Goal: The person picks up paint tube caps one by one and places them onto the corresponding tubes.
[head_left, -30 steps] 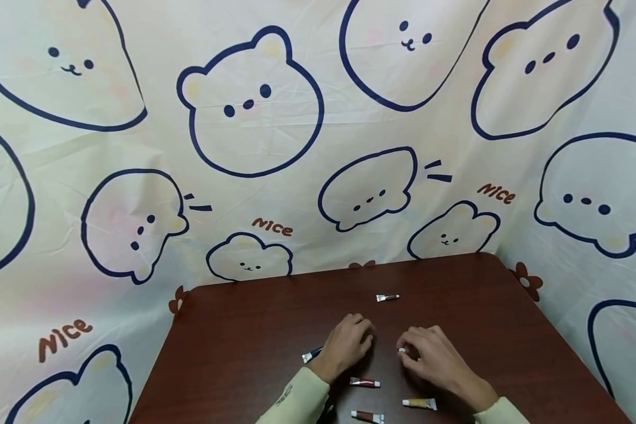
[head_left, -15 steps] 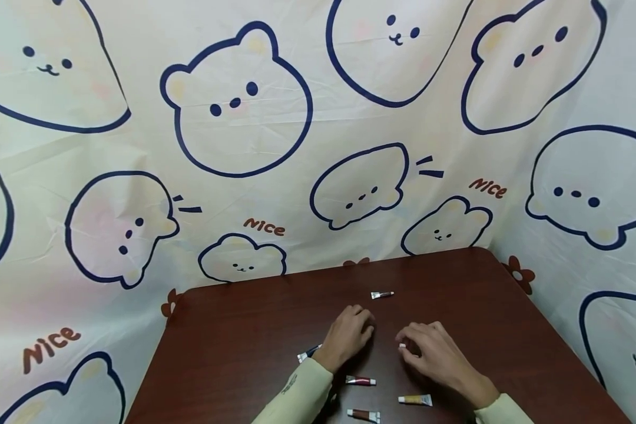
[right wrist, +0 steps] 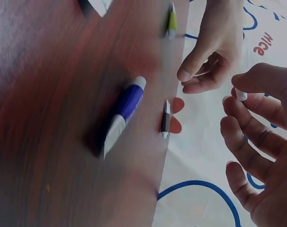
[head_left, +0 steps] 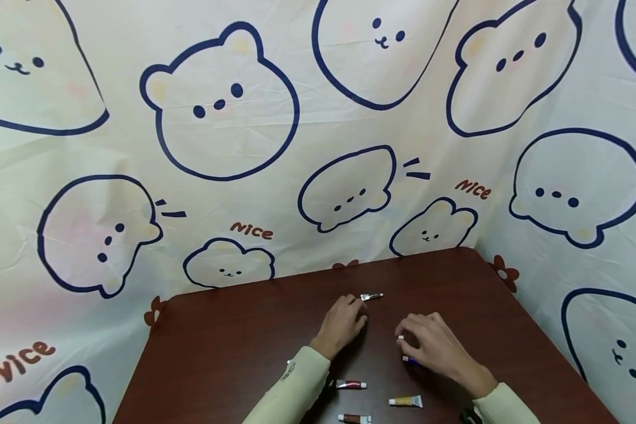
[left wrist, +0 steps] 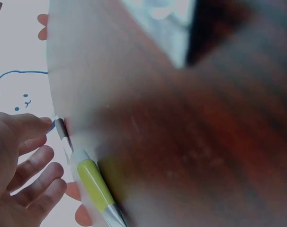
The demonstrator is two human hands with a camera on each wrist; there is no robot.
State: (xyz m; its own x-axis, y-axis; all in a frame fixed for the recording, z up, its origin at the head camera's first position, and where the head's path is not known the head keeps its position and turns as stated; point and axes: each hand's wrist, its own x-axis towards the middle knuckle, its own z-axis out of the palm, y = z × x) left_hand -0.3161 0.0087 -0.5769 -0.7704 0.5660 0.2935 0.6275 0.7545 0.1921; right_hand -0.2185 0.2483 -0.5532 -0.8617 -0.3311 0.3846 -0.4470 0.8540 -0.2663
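Observation:
My right hand (head_left: 437, 347) pinches a small white cap (right wrist: 241, 94) between thumb and index finger, held above the table. Below it lies a purple-blue paint tube (right wrist: 129, 104), mostly covered by the hand in the head view. My left hand (head_left: 340, 323) reaches over the far middle of the table, fingers loosely bent and holding nothing. Just past its fingertips is a small dark paint tube with a silver end (head_left: 371, 297). A yellow-green paint tube (left wrist: 96, 184) lies near the left hand in the left wrist view and is hidden in the head view.
Nearer me lie a red paint tube (head_left: 351, 384), a brown one (head_left: 354, 418) and a yellow one (head_left: 406, 401). My left sleeve (head_left: 291, 383) covers most of another tube. The brown table (head_left: 233, 335) meets a patterned cloth (head_left: 275, 206) at its back.
My left hand has moved forward to the far dark tube. The right hand has shifted slightly away and right, uncovering part of the purple-blue tube. The head view has turned right.

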